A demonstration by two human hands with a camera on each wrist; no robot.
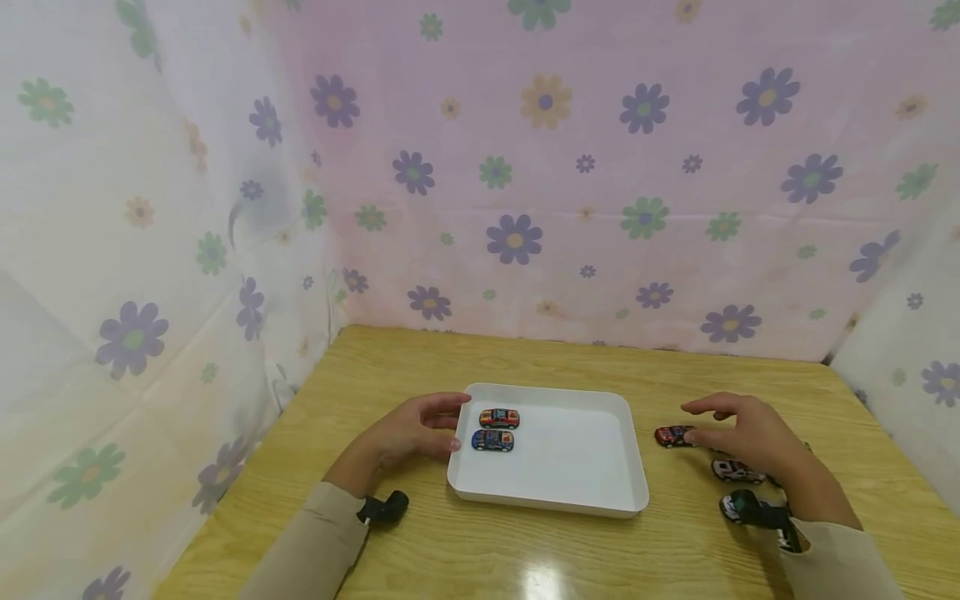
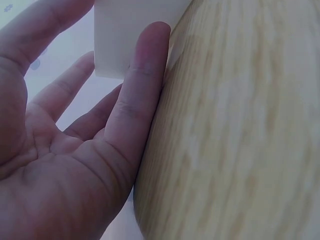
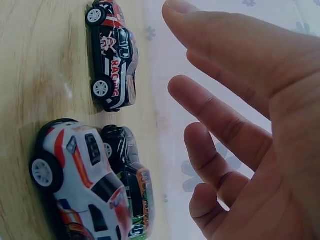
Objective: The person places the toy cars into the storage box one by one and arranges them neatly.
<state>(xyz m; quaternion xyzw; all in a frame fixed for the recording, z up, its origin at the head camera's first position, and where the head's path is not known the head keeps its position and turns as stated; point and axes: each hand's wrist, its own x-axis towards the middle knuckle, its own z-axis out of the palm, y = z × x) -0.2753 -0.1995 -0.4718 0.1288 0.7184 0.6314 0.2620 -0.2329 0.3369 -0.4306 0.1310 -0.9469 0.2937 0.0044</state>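
A shallow white tray [image 1: 573,454] lies on the table with two toy cars at its left end, a red and yellow one [image 1: 499,418] and a blue one [image 1: 492,440] side by side. My left hand [image 1: 416,429] is at the tray's left side, its extended fingertips right at the outer wall. Beyond the tray's right side, my right hand [image 1: 750,433] hovers with parted fingers over a red and black toy car [image 1: 673,436]. In the right wrist view nothing is between those fingers, and a white and orange toy car [image 3: 87,177] sits near a black and green one [image 3: 137,195].
At the right, a white toy car [image 1: 737,472] and another toy car [image 1: 729,509] stand partly hidden by my right wrist and its camera [image 1: 761,512]. Flower-printed cloth [image 1: 517,208] walls off the back and both sides of the wooden table [image 1: 420,542].
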